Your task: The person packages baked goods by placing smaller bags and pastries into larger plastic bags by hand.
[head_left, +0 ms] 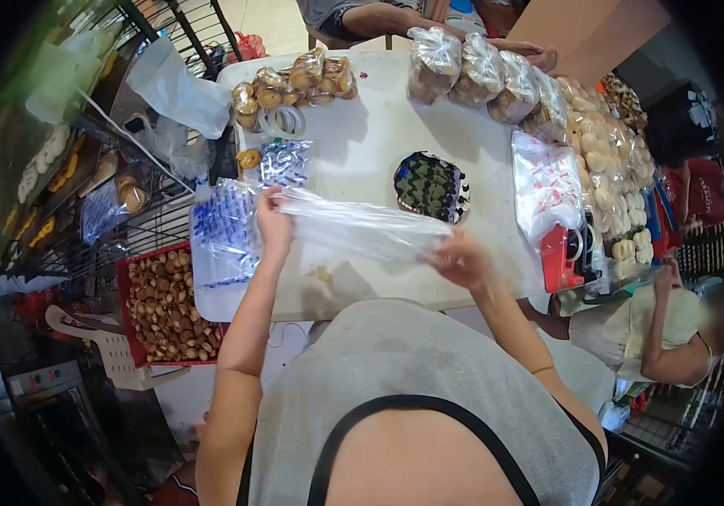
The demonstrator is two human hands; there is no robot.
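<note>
A clear plastic bag point(362, 226) is stretched between my two hands above the white table. My left hand point(274, 221) is closed on one end of it. At the other end, my right hand point(463, 260) grips the bag, its fingers slightly blurred. Beneath and beside my left hand lie blue-printed plastic bags point(223, 223). Just beyond the stretched bag sits a round zigzag-patterned cloth item point(429, 184), dark green and black.
Packed bags of baked goods point(294, 82) and tape rolls point(281, 123) sit at the back left. Filled bags point(471, 76), bread rolls point(602, 152) and a red tape dispenser point(557, 257) line the right. A red crate point(130, 337) of small buns stands left. Other people are nearby.
</note>
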